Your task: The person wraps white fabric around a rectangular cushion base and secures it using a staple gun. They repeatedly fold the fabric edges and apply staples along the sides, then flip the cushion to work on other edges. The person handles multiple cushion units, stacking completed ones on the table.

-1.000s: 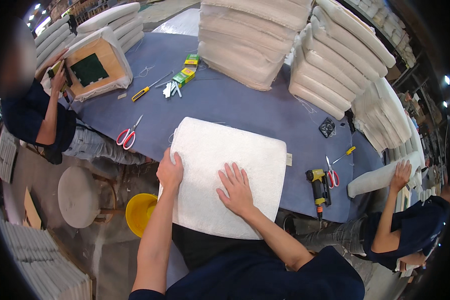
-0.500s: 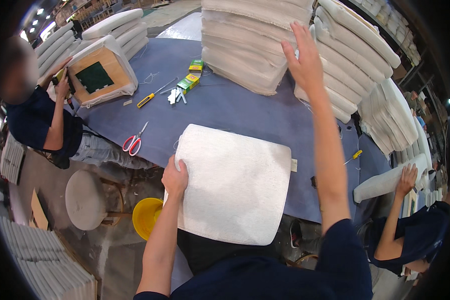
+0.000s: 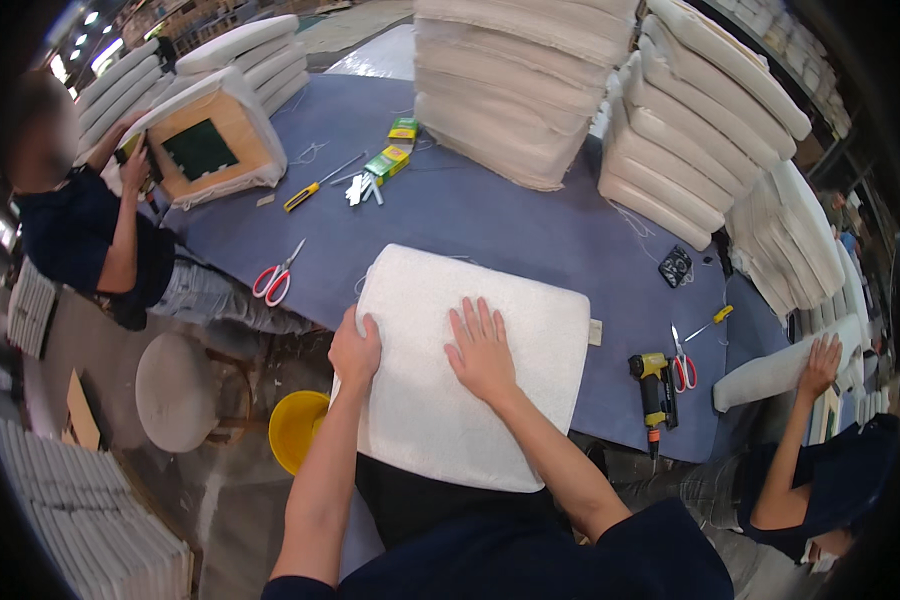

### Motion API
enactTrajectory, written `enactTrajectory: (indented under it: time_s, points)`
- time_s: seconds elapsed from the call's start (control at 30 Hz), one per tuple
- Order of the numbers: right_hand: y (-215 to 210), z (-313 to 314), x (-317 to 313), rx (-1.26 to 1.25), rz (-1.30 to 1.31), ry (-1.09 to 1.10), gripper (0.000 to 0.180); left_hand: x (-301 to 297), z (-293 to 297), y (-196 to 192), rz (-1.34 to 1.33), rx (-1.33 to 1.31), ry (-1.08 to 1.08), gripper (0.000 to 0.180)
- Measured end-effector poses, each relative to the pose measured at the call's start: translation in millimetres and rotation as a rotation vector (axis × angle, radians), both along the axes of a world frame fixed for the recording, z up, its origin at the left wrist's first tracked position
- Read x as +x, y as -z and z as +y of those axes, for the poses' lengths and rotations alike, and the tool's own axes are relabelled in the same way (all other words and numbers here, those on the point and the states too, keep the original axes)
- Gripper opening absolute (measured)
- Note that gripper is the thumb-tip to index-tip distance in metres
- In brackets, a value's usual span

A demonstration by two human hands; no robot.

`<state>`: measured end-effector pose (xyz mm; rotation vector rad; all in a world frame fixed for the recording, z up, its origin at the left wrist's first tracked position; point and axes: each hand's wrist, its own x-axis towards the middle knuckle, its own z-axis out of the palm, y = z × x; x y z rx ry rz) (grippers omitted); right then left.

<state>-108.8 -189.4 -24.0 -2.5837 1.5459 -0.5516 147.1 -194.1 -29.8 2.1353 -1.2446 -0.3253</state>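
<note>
We are holding the white cushion [image 3: 460, 440] at the six-o'clock edge of the blue table [image 3: 515, 230], left hand [image 3: 354, 352] clasping its nine-o'clock side (fingertips hidden, spacing unclear), right hand [image 3: 484, 362] lying atop, fingers spread.

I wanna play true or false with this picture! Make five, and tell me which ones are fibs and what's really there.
1. The right hand rests on top of the white cushion. True.
2. The left hand is up in the air. False: the left hand holds the cushion's left edge.
3. A yellow bucket is to the left of the cushion. True.
4. The yellow-and-black power tool is left of the cushion. False: the power tool lies to its right.
5. Two pairs of red-handled scissors lie on the blue table. True.
</note>
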Motion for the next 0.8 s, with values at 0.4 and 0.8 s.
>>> enactTrajectory:
  time_s: [0.4, 0.8]
  points:
    - [-3, -4, 0, -0.029, -0.071, -0.046, 0.062, 6, 7, -2, 0.019, -0.051, -0.017, 0.051]
    - [-7, -3, 8, 0.001, -0.110, -0.043, 0.060, 11, 12, -5, 0.045, -0.065, -0.006, 0.051]
